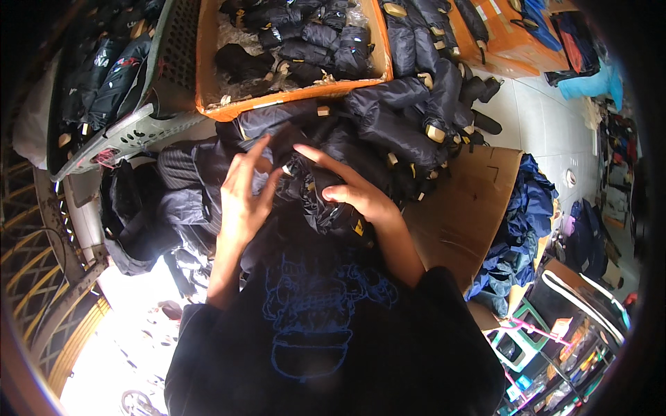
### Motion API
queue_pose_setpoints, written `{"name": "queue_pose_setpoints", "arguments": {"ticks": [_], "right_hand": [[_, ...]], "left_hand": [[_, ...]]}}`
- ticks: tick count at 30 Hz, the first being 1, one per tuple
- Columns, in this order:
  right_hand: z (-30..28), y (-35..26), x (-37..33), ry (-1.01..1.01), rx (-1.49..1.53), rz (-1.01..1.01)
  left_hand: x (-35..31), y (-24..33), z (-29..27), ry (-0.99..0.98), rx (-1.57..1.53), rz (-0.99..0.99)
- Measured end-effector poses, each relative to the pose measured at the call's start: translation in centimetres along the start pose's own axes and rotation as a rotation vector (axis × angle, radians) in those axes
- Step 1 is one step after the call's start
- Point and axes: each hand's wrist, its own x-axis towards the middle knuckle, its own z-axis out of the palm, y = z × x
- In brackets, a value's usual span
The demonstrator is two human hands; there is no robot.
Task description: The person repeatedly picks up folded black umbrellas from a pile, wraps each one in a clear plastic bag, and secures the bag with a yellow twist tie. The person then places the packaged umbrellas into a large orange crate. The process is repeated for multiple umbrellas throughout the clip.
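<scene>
A crumpled black bundle that looks like a folded umbrella (312, 201) is in front of my chest, with a yellow tag at its lower end. My right hand (357, 194) curves round it, thumb pressed on the black cloth and index finger stretched along the far side. My left hand (246, 191) is raised just left of the bundle, fingers apart, its thumb near a small white tip. A dark, blurred patch of cloth shows between the two hands. Beyond them lies a heap of black folded umbrellas (395, 128) with pale, blocky handle ends.
An orange-edged box (277, 102) holding more black umbrellas stands ahead. At the left is a grey perforated crate (170, 62), also loaded. A cardboard flap (461, 208) and a blue cloth heap (517, 222) are at the right. Black cloth (149, 222) lies by my left arm.
</scene>
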Motion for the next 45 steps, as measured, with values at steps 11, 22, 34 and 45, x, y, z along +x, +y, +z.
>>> {"name": "queue_pose_setpoints", "arguments": {"ticks": [11, 22, 34, 45], "right_hand": [[1.3, 2.9, -0.7, 0.139, -0.159, 0.057], [1.7, 3.7, -0.2, 0.206, -0.301, -0.021], [2.7, 2.3, 1.8, 0.154, -0.198, -0.192], [2.9, 2.9, 0.7, 0.170, -0.246, -0.214]], "left_hand": [[-1.1, 0.4, 2.5, 0.229, -0.004, -0.100], [-3.3, -0.8, 3.5, 0.171, 0.004, -0.438], [-1.9, -0.8, 2.9, 0.429, -0.045, -0.482], [-2.5, -0.1, 2.6, 0.325, -0.006, -0.207]]}}
